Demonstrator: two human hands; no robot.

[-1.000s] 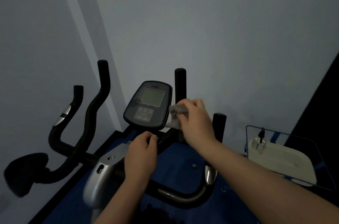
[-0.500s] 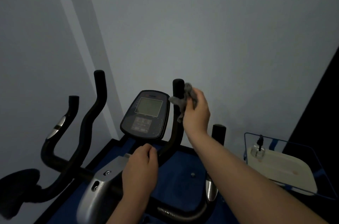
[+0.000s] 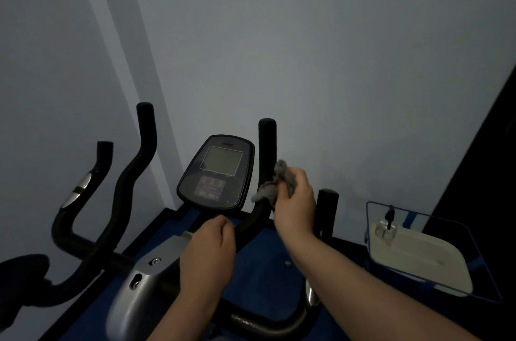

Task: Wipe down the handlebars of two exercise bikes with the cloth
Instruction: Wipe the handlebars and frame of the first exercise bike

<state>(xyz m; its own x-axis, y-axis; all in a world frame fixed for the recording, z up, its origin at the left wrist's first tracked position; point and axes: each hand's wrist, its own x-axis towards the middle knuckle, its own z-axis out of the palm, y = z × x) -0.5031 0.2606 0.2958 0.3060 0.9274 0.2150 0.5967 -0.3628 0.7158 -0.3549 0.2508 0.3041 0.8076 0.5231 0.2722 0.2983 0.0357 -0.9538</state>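
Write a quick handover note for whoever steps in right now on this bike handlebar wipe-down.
Right hand grips the crumpled grey cloth against the black upright handlebar post beside the dark display console.
Left hand holds the same bar lower down, steadying it.
Done: cannot tell which bars are already wiped.
Left: finish this post, the short right grip, then the black curved handlebars of the second bike on the left.

R hand [image 3: 296,206] grips grey cloth [image 3: 275,187] vs upright black handlebar [image 3: 266,151], just right of console [image 3: 217,173]. L hand [image 3: 208,254] curls on bar lower down. White tray [image 3: 418,259] in blue wire basket [image 3: 371,218] far right.
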